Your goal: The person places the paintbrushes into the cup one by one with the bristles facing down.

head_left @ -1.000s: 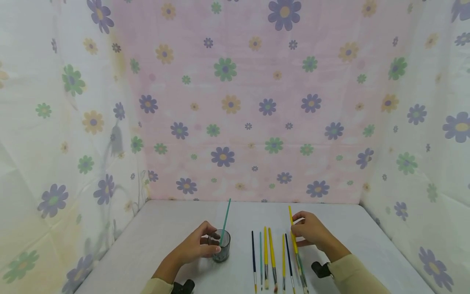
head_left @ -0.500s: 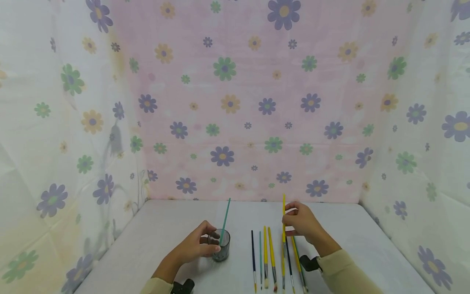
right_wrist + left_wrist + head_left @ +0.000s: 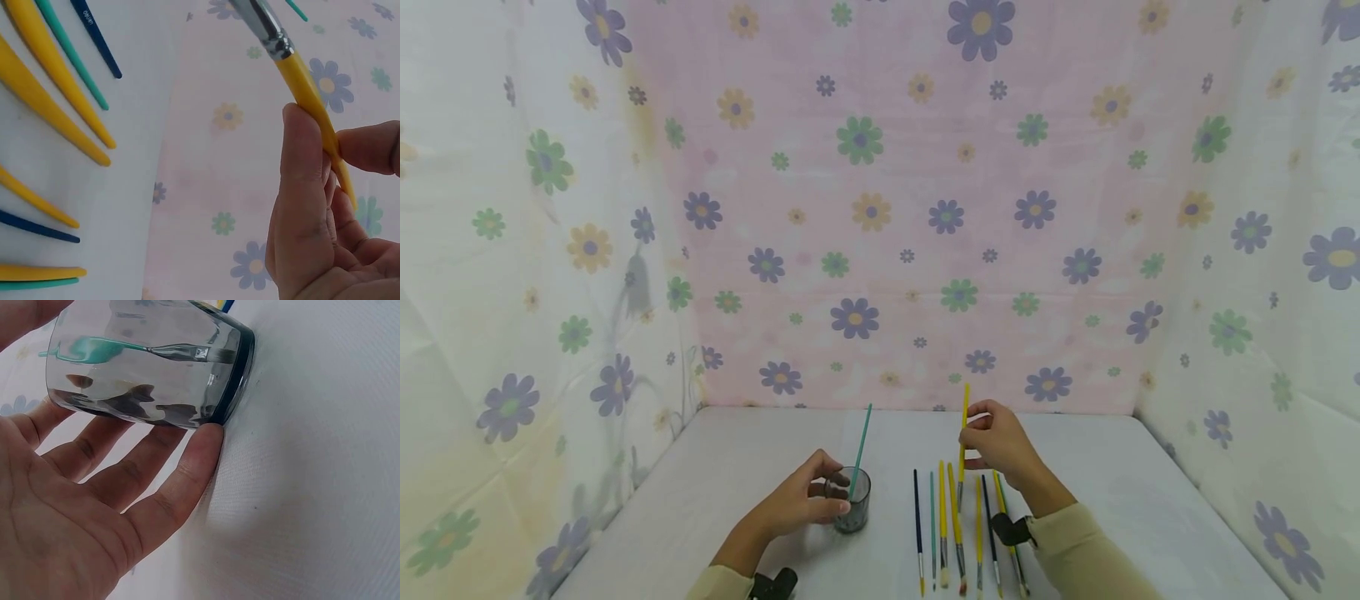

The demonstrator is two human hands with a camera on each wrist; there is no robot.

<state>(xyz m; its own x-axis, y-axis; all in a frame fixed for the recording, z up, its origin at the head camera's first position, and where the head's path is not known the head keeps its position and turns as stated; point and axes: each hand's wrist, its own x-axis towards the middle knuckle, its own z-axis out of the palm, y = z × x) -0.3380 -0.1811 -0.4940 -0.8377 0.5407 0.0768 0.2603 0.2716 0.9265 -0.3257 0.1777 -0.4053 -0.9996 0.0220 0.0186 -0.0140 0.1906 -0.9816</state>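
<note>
My left hand [image 3: 793,500] holds a clear dark-tinted drinking glass [image 3: 857,521] upright on the table, its thumb and fingers around the sides. A green-handled paintbrush [image 3: 862,437] leans inside the glass; the left wrist view shows its bristles [image 3: 221,355] down near the thick base. My right hand [image 3: 1006,446] pinches a yellow paintbrush [image 3: 965,417] by the handle between thumb and fingers. This brush is raised above the table, handle end up, its metal ferrule [image 3: 265,28] pointing down. In the head view it overlaps the tops of the brushes lying below.
Several paintbrushes lie side by side right of the glass, bristles toward me, including a dark blue one [image 3: 917,517], a thin green one [image 3: 933,525] and a yellow one [image 3: 943,500]. The white table [image 3: 737,442] is enclosed by flowered cloth walls [image 3: 910,167].
My right hand has lifted the yellow paintbrush from the right end of the row and carried it left and up, toward the glass. The left hand and glass have stayed still.
</note>
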